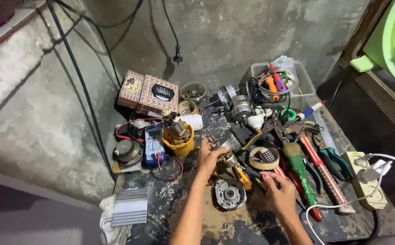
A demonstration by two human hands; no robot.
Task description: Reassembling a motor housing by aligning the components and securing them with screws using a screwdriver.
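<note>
Motor part point(227, 159), small metal piece with copper winding, near middle of workbench point(215, 224), pinched by left hand point(209, 156) fingers. Probably heavy, stiff, wires fragile; better held by metal body. Right hand point(279, 190) loosely curled, touching tools beside tape roll point(264, 158).

You are at a small repair bench in a rough, home-style workshop, tucked into a corner of bare, stained concrete walls point(234, 36). The scarred, paint-flecked worktable point(234, 227) in front of you is crowded with hand tools: pliers point(336, 161), a red-handled wrench point(324, 174) and a green brush point(299, 170). A blue multimeter point(154, 143) with red leads, small motor parts point(230, 194), a finned metal heat sink point(129, 207) and a clear tub of wires point(281, 79) point to electrical repair work. A power strip point(365, 179) sits at the table's edge, and black cables point(82, 86) hang down the wall.
</note>
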